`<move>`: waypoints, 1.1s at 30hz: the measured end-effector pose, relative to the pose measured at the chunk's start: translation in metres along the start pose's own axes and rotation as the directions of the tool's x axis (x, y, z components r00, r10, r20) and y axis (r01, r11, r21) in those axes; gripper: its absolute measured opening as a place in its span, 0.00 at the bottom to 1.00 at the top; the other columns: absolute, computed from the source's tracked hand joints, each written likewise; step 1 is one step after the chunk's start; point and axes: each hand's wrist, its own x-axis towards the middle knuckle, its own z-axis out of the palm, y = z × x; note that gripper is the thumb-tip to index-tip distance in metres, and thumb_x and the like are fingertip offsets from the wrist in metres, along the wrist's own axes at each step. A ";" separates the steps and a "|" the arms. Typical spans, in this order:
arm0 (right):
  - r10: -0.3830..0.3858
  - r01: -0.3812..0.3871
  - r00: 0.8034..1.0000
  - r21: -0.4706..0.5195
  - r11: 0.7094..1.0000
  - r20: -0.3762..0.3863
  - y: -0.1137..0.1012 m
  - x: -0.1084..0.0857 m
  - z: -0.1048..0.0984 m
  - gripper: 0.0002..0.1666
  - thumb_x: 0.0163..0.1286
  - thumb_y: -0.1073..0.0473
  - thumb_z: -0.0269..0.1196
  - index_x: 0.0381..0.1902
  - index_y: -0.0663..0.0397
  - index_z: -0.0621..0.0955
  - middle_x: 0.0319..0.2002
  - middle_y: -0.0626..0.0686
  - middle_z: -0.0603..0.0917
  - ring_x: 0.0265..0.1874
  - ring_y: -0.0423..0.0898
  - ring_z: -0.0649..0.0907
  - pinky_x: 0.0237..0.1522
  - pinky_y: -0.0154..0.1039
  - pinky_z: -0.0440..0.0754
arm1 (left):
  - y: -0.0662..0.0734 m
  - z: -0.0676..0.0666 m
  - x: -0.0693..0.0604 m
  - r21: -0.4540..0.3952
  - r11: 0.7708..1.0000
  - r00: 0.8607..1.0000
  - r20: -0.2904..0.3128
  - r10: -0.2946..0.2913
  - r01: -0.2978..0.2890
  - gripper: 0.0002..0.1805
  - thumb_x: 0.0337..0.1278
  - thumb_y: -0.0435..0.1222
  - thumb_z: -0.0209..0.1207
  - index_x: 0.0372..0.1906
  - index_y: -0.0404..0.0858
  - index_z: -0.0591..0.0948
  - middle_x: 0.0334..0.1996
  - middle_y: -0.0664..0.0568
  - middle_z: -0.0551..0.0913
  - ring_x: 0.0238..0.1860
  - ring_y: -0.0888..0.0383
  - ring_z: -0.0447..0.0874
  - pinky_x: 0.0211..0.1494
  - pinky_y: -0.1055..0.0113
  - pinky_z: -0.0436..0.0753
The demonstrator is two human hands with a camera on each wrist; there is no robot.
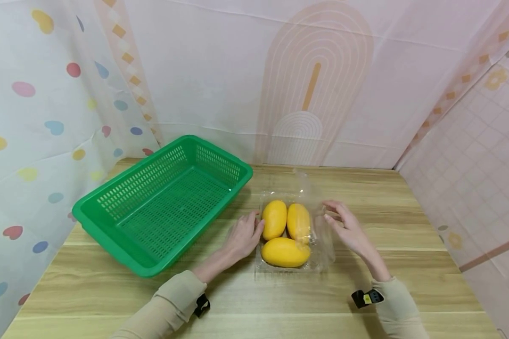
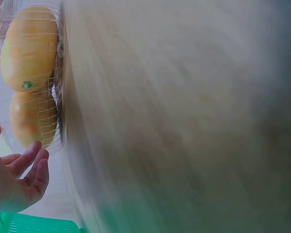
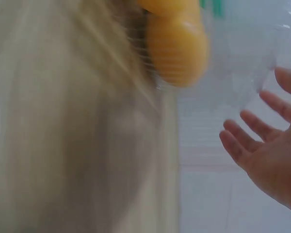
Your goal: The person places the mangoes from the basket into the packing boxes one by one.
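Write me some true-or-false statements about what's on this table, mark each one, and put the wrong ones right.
1. Three fruits sit in the clear plastic container. True.
2. One of the fruits is red. False: all three are yellow.
3. The green basket stands to the left of the container. True.
4. The person's left grip and right grip are on opposite sides of the container. True.
5. The right grip is inside the basket. False: it is at the right side of the container.
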 end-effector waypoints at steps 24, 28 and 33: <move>0.193 -0.176 0.977 -0.165 0.971 0.092 -0.010 -0.003 0.033 0.46 0.73 0.42 0.49 0.74 0.62 0.46 0.74 0.68 0.47 0.67 0.69 0.63 0.65 0.63 0.62 | 0.002 -0.009 0.025 -0.116 0.989 0.992 -0.076 -0.100 0.091 0.17 0.70 0.40 0.43 0.42 0.33 0.78 0.31 0.44 0.81 0.36 0.47 0.81 0.40 0.53 0.81; 0.223 -0.197 0.969 -0.208 0.958 0.108 -0.013 -0.003 0.034 0.49 0.72 0.38 0.49 0.75 0.61 0.44 0.75 0.66 0.46 0.72 0.66 0.53 0.69 0.64 0.54 | 0.007 -0.010 0.034 -0.097 0.986 0.989 -0.037 -0.143 0.139 0.20 0.70 0.42 0.43 0.48 0.32 0.78 0.35 0.43 0.82 0.40 0.46 0.83 0.43 0.52 0.81; 0.243 -0.212 0.964 -0.247 0.946 0.105 -0.015 -0.003 0.035 0.51 0.70 0.36 0.49 0.75 0.60 0.44 0.75 0.66 0.46 0.73 0.65 0.49 0.69 0.64 0.51 | 0.011 -0.013 0.046 -0.069 0.976 0.978 0.021 -0.205 0.206 0.23 0.70 0.45 0.42 0.51 0.30 0.77 0.39 0.40 0.83 0.41 0.43 0.83 0.44 0.51 0.81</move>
